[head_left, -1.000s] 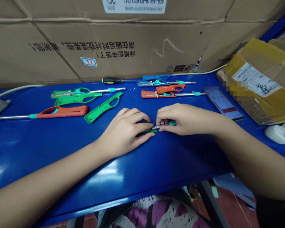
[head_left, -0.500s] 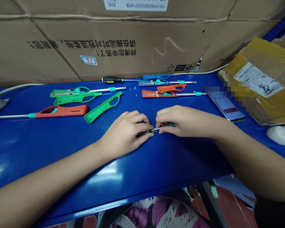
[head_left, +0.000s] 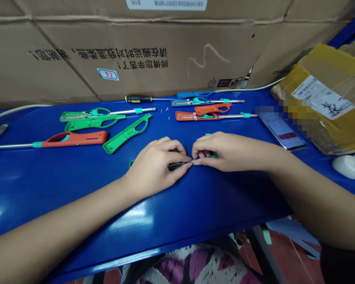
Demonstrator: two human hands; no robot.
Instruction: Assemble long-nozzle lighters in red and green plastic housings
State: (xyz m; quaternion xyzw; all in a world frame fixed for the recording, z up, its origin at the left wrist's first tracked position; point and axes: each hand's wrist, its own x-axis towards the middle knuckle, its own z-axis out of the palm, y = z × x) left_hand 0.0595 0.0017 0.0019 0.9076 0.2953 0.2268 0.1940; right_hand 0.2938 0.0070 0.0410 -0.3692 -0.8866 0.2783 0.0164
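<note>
An opened green gas lighter (head_left: 176, 165) lies low over the table, mostly covered by my hands. My left hand (head_left: 158, 165) is closed round its green body, thumb and fingertips along the near edge. At the lighter's front end my right hand (head_left: 211, 153) pinches, its thumb and finger tips almost meeting those of the left. Just what small part the right fingers grip is hidden. Bits of teal plastic show by the right fingers. A loose green handle half (head_left: 127, 134) rests beyond my left hand.
Opened lighters in green (head_left: 91, 116), orange (head_left: 186, 115) and blue (head_left: 183, 102) lie along the back. A whole orange lighter (head_left: 77, 138) is at left. A screwdriver (head_left: 139, 98), tiny screws (head_left: 167, 109), a phone (head_left: 284, 132) and a taped box (head_left: 325, 98) are also there.
My right fingertips have closed in toward the left ones, covering the metal rod that showed between them. My left hand keeps its grip. The view has shifted slightly.
</note>
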